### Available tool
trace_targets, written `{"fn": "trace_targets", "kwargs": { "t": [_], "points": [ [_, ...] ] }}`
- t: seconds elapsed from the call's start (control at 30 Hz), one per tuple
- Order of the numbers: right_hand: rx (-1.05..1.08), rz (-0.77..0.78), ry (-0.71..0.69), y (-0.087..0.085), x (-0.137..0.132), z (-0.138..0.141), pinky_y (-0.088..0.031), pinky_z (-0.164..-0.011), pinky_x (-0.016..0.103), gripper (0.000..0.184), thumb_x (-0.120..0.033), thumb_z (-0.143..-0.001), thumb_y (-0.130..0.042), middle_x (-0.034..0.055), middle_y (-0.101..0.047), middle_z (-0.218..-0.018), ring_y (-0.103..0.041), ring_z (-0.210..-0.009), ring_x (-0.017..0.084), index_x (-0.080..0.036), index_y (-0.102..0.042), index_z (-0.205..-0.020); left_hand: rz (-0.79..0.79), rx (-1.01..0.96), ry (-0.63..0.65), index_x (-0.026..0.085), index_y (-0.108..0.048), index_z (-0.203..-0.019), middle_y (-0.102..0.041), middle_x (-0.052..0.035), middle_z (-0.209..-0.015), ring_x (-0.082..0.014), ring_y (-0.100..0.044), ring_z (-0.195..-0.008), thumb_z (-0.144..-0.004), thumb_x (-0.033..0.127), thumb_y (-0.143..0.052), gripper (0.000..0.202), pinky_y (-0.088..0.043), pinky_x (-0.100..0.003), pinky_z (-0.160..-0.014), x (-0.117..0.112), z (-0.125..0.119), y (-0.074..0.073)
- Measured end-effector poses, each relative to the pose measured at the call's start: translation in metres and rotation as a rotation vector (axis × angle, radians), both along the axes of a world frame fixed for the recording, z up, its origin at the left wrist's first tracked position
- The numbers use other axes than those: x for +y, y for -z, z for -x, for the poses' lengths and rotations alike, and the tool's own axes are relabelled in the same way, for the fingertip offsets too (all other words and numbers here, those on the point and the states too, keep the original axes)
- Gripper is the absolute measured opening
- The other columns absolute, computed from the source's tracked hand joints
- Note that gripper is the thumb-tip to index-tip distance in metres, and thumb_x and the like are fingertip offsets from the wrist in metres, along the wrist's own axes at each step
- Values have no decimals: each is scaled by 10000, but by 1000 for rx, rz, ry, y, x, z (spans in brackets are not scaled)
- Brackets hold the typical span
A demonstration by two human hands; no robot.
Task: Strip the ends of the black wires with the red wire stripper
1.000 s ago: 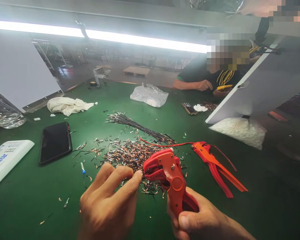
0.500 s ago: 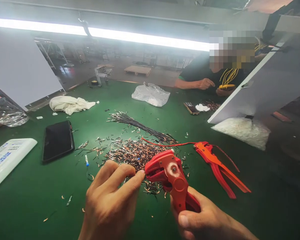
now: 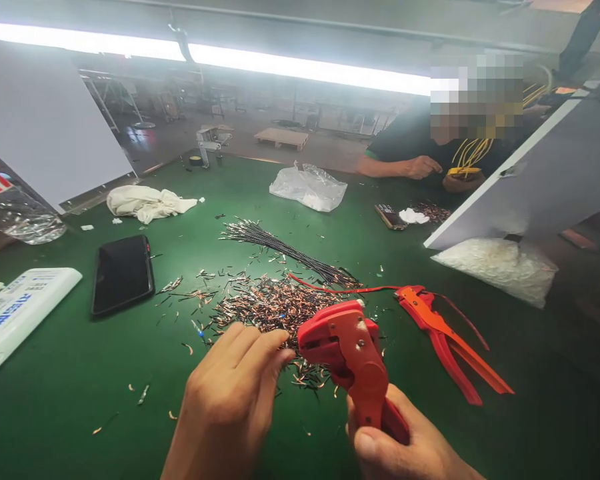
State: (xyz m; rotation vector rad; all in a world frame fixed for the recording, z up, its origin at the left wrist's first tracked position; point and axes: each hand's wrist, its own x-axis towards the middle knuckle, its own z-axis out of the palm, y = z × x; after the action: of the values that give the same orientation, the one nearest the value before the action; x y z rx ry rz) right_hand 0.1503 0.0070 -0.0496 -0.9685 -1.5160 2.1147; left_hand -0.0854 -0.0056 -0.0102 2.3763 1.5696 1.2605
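Observation:
My right hand is wrapped round the handles of a red wire stripper, its head tilted up and its jaws facing left. Close beside those jaws, my left hand has thumb and forefinger drawn together. Whatever is in that pinch is too small or hidden to make out. Beneath and behind both hands spreads a pile of short wire offcuts, black with copper-coloured bits. Behind the pile lies a bundle of black wires with silvery ends at the far left.
On the green table, a second wire stripper with a red strap lies at right. A black phone and white device sit left. Farther back are a cloth, a plastic bag and a co-worker holding yellow wires.
The view has shifted slightly, so the table things appear farther right. My left hand has turned, its fingers closer together beside the jaws. My right hand keeps its hold on the wire stripper.

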Motion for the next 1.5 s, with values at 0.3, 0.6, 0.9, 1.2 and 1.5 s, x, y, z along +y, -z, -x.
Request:
{"fn": "trace_targets", "kwargs": {
  "t": [0.3,0.6,0.9,1.2,1.5],
  "points": [
    [-111,-16,-3,-15,-1,7,-197,-459,252,668,-841,-742,-586,-75,-313,-526,-256,-493,69,-228,-356,-609,34,-19,-45,183,-637,-1029,-580,16,-780,-99,-577,-678,-949,64,-567,160,-476,-209,-617,-3,3,-4],
    [-60,30,158,3,-5,6,-155,-443,255,659,-752,-695,-722,-101,-211,-560,-174,-508,72,-244,-309,-622,56,-178,-11,177,-684,-980,-748,9,-825,-79,-698,-692,-950,109,-575,132,-538,-159,-632,-2,-6,-9],
    [165,254,33,3,-4,9,-330,-439,196,564,-686,-736,-722,-85,-355,-545,-346,-443,52,-174,-512,-630,78,-229,-171,202,-664,-852,-673,38,-688,-90,-618,-565,-937,146,-585,129,-474,-196,-506,-2,-14,-11],
    [131,186,-8,0,1,5,-402,-508,222,522,-637,-801,-680,-15,-506,-556,-478,-499,94,-135,-578,-700,19,-124,-126,171,-648,-863,-615,14,-694,-97,-568,-581,-954,110,-531,160,-448,-205,-521,-2,-14,-13],
    [103,184,-20,0,2,5,-397,-521,224,522,-637,-794,-684,-8,-520,-572,-483,-515,98,-137,-580,-686,73,-53,-115,185,-629,-935,-661,-5,-755,-132,-643,-634,-959,65,-460,209,-506,-250,-577,0,-13,4]
  ]
}}
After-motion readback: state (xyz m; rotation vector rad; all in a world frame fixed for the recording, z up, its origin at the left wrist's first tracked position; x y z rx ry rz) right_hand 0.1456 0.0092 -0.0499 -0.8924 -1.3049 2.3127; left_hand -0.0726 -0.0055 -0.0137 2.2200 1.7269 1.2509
